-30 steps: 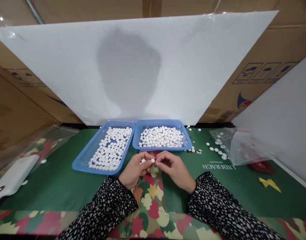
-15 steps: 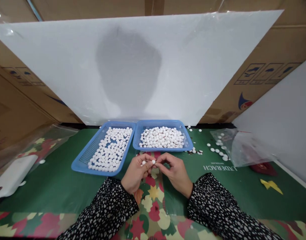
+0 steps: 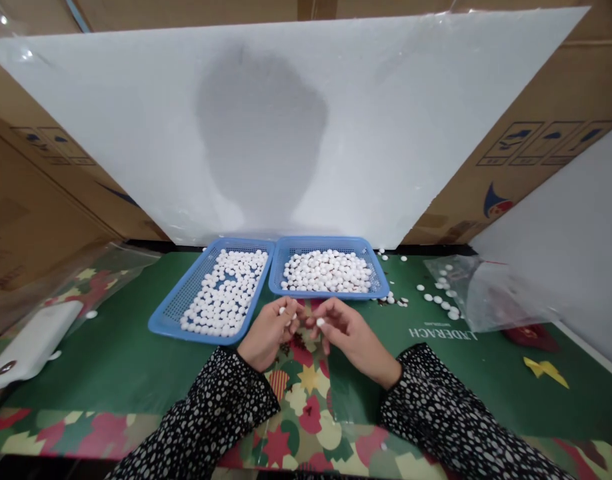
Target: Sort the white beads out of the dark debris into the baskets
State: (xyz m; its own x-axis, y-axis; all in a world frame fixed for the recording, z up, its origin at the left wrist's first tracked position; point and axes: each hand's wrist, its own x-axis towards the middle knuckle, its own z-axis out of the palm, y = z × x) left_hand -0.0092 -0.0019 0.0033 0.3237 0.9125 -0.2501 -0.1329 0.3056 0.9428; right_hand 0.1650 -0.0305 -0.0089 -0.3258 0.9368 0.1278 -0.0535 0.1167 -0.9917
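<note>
In front of the baskets, my left hand [image 3: 267, 335] is closed on small white round pieces, whose edges show at the fingertips. My right hand [image 3: 353, 337] faces it across a small gap, pinching one white round piece [image 3: 321, 322] at the thumb tip. Beyond my hands, the right blue basket [image 3: 331, 295] holds a heap of the same white pieces [image 3: 327, 272]. The left blue basket [image 3: 172, 327], set at a slant, has them in a looser layer with bare patches of its bottom showing. Dark crumbs [image 3: 297, 342] lie on the table below my fingers.
Loose white pieces [image 3: 437, 303] lie at the right beside a clear plastic bag [image 3: 506, 300]. A yellow scrap [image 3: 546, 371] rests farther right, near a dark red item [image 3: 531, 338]. A white handled object [image 3: 33, 343] is at the left. A white board [image 3: 376, 133] stands behind.
My hands have drawn apart, the right one shifting slightly right with a white piece at its thumb. The whole view has shifted a little.
</note>
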